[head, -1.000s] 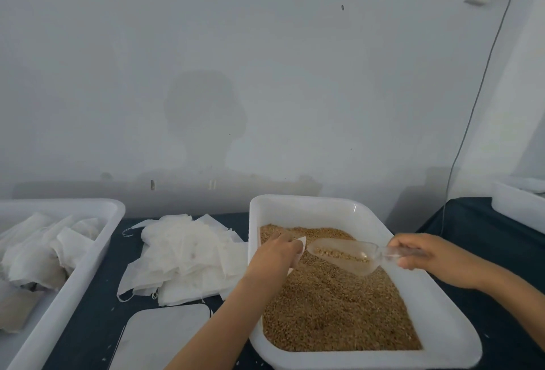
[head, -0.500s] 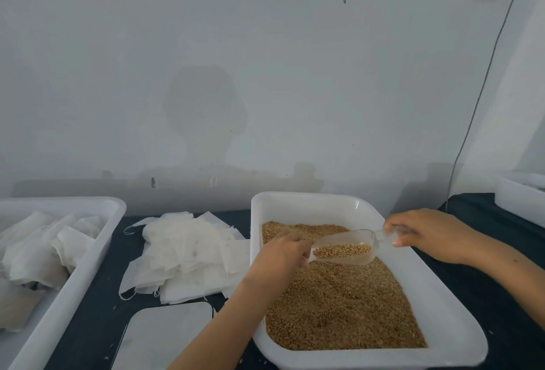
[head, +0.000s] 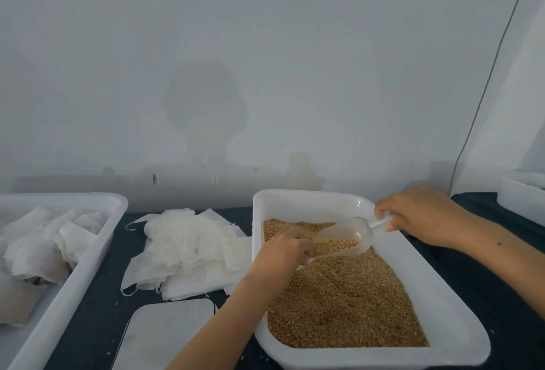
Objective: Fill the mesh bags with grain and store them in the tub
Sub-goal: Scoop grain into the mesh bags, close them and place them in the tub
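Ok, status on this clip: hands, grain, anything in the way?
Right hand grips clear scoop, tipped with grain. Left hand pinches mesh bag at scoop mouth, over grain tub. Nothing in the way.

I see golden-brown grain (head: 348, 304) filling a white tub (head: 460, 337), with a clear scoop (head: 346, 237) above it. White mesh bags (head: 188, 251) lie on the dark navy surface (head: 97, 316). A second white tub (head: 88, 266) stands left; the wall (head: 265, 60) is pale grey.

I am in a plain work room. A bare grey wall (head: 265, 74) stands behind my dark table (head: 486, 281). White tubs (head: 460, 340) sit on it.
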Available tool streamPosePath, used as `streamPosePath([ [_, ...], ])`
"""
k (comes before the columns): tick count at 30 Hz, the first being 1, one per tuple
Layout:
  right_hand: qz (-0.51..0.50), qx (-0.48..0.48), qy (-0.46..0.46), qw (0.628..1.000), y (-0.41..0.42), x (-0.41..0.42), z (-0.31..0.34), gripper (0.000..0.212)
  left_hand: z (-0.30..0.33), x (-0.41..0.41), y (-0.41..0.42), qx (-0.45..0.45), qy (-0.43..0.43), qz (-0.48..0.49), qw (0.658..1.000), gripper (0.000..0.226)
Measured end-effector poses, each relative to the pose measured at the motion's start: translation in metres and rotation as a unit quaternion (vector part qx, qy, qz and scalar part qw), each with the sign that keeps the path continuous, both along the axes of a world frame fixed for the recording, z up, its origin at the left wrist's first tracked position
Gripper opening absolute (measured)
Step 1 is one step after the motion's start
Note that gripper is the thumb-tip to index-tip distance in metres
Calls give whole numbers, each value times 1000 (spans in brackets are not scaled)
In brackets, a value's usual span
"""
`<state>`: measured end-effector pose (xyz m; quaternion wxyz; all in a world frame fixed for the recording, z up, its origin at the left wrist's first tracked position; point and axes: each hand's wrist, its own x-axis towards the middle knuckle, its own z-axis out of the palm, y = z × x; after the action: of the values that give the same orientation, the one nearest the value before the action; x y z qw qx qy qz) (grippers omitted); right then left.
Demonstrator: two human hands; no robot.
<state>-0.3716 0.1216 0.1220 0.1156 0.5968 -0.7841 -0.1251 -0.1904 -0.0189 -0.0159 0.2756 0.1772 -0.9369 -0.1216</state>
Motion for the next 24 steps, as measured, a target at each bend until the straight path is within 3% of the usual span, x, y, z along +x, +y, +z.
streamPosePath([
  [5, 33, -15, 41, 999, -6, 7, 4, 16, -2, -1, -2, 0, 7, -2, 1000, 10],
  [16, 119, -71, 220, 966, -5, 17, 0, 27, 0, 1, -3, 32, 34, 15, 999, 6],
  [19, 76, -82, 204, 972, 2, 16, 1, 23, 2, 2, -3, 77, 75, 30, 994, 11],
  [24, -31, -79, 92, 992, 16, 3, -5, 7, 6, 10, -11, 260, 154, 71, 951, 21],
])
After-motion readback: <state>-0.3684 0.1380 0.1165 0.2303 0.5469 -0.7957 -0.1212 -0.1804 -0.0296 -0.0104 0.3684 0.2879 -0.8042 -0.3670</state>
